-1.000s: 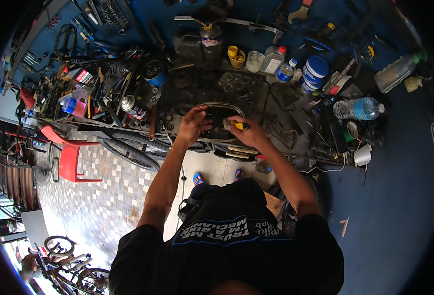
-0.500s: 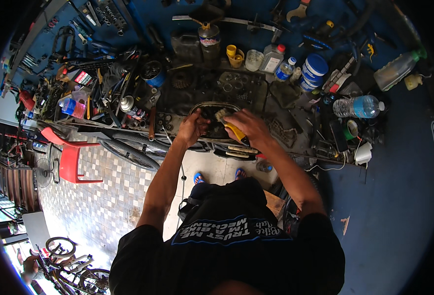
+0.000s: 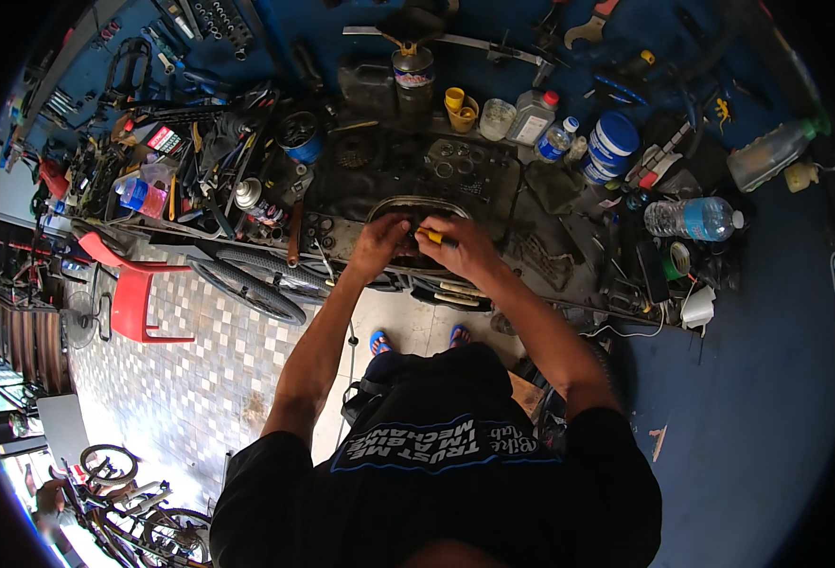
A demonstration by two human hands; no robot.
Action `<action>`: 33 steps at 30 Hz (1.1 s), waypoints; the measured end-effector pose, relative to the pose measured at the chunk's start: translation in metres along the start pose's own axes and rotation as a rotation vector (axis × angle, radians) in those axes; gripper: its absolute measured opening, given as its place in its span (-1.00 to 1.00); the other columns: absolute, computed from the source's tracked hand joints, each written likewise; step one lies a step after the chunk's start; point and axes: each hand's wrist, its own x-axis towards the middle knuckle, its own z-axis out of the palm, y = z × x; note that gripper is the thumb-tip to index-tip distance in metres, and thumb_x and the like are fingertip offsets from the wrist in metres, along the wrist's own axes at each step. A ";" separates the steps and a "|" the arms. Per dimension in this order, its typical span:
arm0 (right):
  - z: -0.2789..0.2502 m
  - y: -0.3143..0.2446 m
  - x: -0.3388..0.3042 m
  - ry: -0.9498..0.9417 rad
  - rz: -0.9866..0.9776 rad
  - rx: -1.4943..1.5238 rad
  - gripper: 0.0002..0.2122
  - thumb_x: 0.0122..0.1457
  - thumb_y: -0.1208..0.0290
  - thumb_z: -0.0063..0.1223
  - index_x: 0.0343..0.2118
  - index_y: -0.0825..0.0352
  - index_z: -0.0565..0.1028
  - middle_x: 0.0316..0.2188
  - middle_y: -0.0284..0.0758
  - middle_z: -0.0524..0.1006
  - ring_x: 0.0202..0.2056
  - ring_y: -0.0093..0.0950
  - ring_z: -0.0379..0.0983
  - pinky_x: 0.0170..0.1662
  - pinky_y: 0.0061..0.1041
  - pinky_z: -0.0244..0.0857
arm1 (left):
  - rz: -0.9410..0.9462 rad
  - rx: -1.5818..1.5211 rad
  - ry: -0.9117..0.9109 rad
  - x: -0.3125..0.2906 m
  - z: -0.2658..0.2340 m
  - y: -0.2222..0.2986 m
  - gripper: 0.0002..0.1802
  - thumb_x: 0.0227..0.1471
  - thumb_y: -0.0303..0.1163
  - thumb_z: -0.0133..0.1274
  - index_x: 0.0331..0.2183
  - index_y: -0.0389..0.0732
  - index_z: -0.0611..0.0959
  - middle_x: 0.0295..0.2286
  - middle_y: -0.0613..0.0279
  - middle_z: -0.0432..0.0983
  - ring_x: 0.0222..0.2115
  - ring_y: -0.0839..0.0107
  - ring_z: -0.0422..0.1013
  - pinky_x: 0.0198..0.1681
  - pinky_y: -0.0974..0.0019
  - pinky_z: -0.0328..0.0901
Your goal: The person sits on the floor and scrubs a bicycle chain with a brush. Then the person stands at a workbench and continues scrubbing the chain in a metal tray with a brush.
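Note:
Both my hands are over a dark oval pan [image 3: 424, 200] at the front edge of the workbench. My right hand [image 3: 465, 252] is closed on a brush [image 3: 442, 239] with a yellow handle; its bristles are hidden now. Close beside it, my left hand [image 3: 377, 246] has its fingers pinched together above the pan's left side. Whatever they hold is dark and cannot be made out. On the greasy mat behind the pan lie a sprocket cassette [image 3: 360, 151] and several metal rings [image 3: 445, 168]. A bike chain [image 3: 552, 262] is coiled to the right.
Bottles, yellow cups [image 3: 461, 112] and blue-labelled tubs [image 3: 612, 142] line the bench's back. Tools crowd its left side, near a spray can [image 3: 252, 201]. A tire [image 3: 264, 292] leans below the front edge. A red chair [image 3: 141, 301] stands left on the tiled floor.
My right hand has moved slightly left and turned, bringing the brush closer to my left hand. The brush's pale bristles showed before and are now hidden. The whole view has shifted a little.

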 end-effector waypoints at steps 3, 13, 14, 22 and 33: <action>0.002 0.007 0.006 -0.053 0.301 0.218 -0.78 0.29 0.20 0.22 -0.27 0.28 0.60 -0.47 -0.26 0.68 -0.41 -0.34 0.65 -0.33 -0.40 0.48 | 0.125 0.008 -0.030 -0.002 0.003 0.000 -0.53 0.35 -0.26 0.12 0.15 -0.36 0.55 -0.25 0.14 0.57 -0.25 0.41 0.52 -0.16 0.20 0.59; -0.001 0.041 -0.034 0.087 -0.065 0.260 -0.67 0.28 0.25 0.25 0.04 0.27 0.58 -0.43 -0.23 0.67 -0.42 -0.28 0.64 -0.35 -0.40 0.45 | -0.098 -0.469 -0.060 0.003 -0.024 -0.003 -0.62 0.41 -0.18 0.01 0.08 -0.23 0.57 -0.17 0.09 0.64 -0.21 0.33 0.55 -0.08 0.15 0.50; -0.010 0.037 -0.038 -0.027 0.015 0.206 -0.66 0.23 0.22 0.29 -0.02 0.29 0.58 -0.41 -0.16 0.65 -0.39 -0.13 0.61 -0.30 -0.31 0.46 | -0.105 -0.479 -0.058 0.003 -0.027 -0.004 -0.62 0.43 -0.16 -0.02 0.08 -0.22 0.56 -0.19 0.09 0.65 -0.21 0.34 0.55 -0.09 0.14 0.50; -0.004 0.019 -0.014 0.119 0.403 0.538 -0.67 0.34 0.09 0.18 -0.23 0.34 0.57 -0.44 -0.30 0.66 -0.47 -0.45 0.57 -0.40 -0.49 0.38 | -0.210 -0.439 0.055 0.010 -0.010 -0.016 -0.59 0.48 -0.10 -0.17 0.14 -0.13 0.49 -0.15 0.14 0.60 -0.27 0.39 0.51 -0.17 0.16 0.46; 0.022 0.004 0.001 0.137 0.568 0.765 -0.60 0.42 -0.02 0.05 -0.22 0.31 0.56 -0.49 -0.40 0.59 -0.54 -0.64 0.50 -0.53 -0.61 0.31 | -0.180 -0.139 0.194 -0.001 0.008 -0.017 -0.52 0.46 -0.03 -0.15 0.17 -0.12 0.52 -0.09 0.22 0.55 -0.18 0.37 0.51 -0.25 0.27 0.43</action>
